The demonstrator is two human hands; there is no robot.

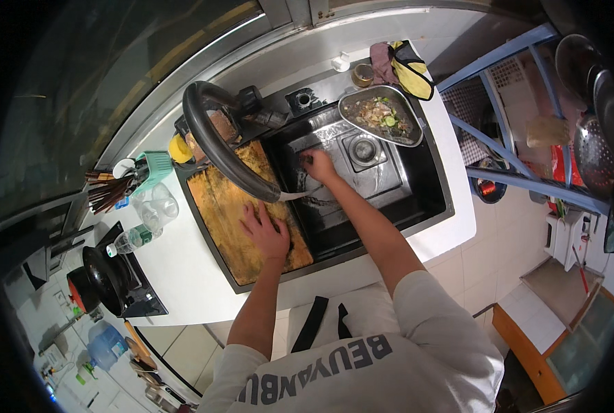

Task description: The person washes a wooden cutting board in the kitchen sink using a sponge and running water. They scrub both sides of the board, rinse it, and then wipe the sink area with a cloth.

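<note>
My left hand (266, 232) rests palm down, fingers spread, on a stained wooden cutting board (224, 206) that covers the left part of the black sink (332, 235). Inside the basin is my right hand (318, 165), its fingers curled. Something small and dark shows at those fingertips, too unclear to name. A thick black faucet (211, 144) arches over the board, and water (299, 195) streams from its mouth into the basin below my right wrist. The drain strainer (364, 149) sits right of that hand. A strainer basket of food scraps (356, 124) hangs at the far right corner.
Cloths (410, 69) and a small jar (362, 75) stand behind the basket. On the left are a green utensil holder (157, 168) with chopsticks, plastic bottles (134, 240) and a black wok (105, 279) on a cooktop. A blue metal rack (513, 178) rises to the right.
</note>
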